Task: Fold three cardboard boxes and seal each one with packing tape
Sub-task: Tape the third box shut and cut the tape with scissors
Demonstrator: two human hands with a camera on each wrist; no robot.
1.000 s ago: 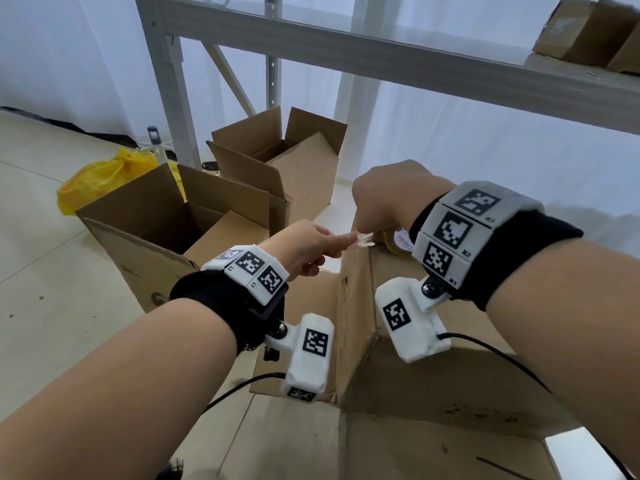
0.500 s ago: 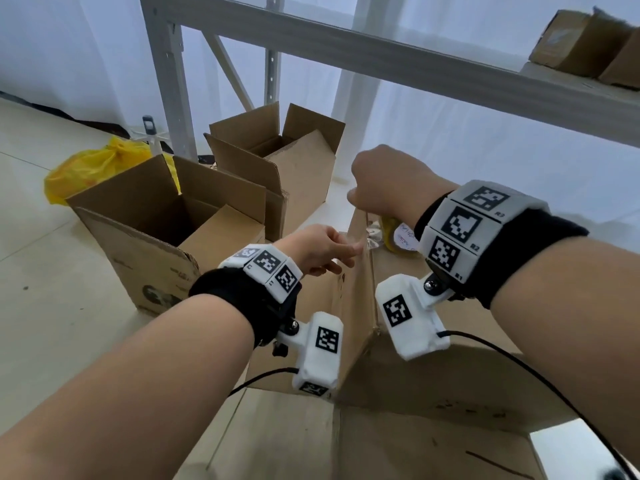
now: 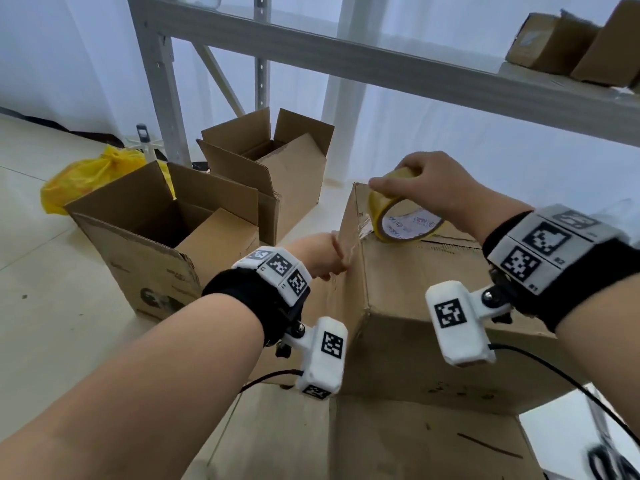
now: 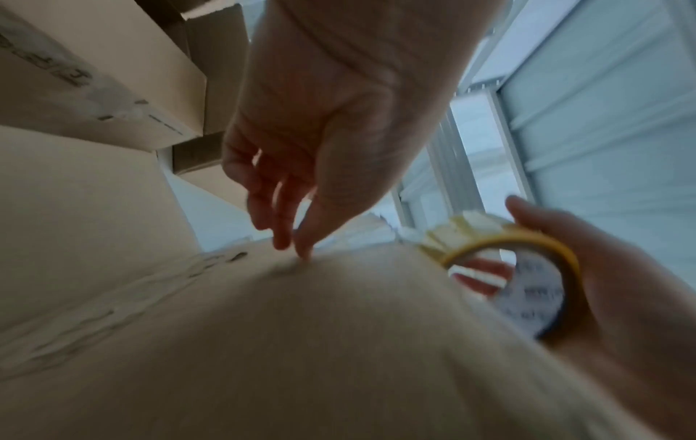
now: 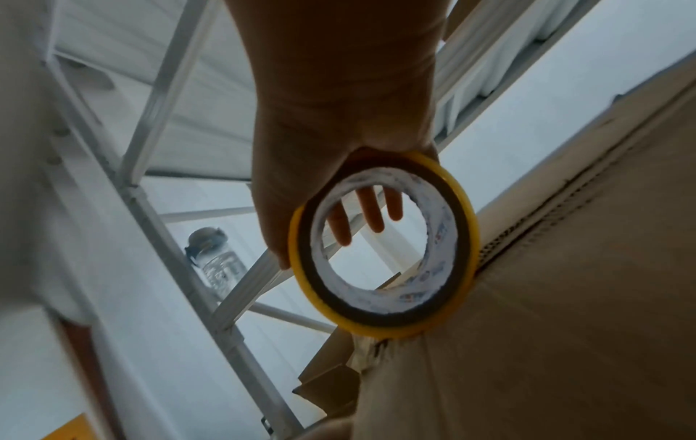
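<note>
A closed cardboard box (image 3: 415, 289) stands in front of me on a flat sheet of cardboard (image 3: 381, 441). My right hand (image 3: 398, 178) grips a yellow tape roll (image 3: 398, 220) and holds it on the box top at its far left edge. A short strip of clear tape runs from the roll over that edge. My left hand (image 3: 341, 261) presses on the box's left side just below the edge. In the left wrist view its straight fingertips (image 4: 301, 250) touch the cardboard (image 4: 301, 342), with the roll (image 4: 535, 291) to the right. The right wrist view shows the roll (image 5: 463, 238) against the box (image 5: 565, 327).
Two open boxes (image 3: 156, 237) (image 3: 270, 161) stand on the floor to the left, a yellow bag (image 3: 90, 174) behind them. A grey metal shelf frame (image 3: 381, 67) crosses above, with small boxes (image 3: 571, 39) on it. A clear bottle (image 5: 214, 265) hangs near the frame.
My left hand dropped from pinching the tape end at the roll to the box's left side. My right hand turned the roll onto the box top, which now shows fully.
</note>
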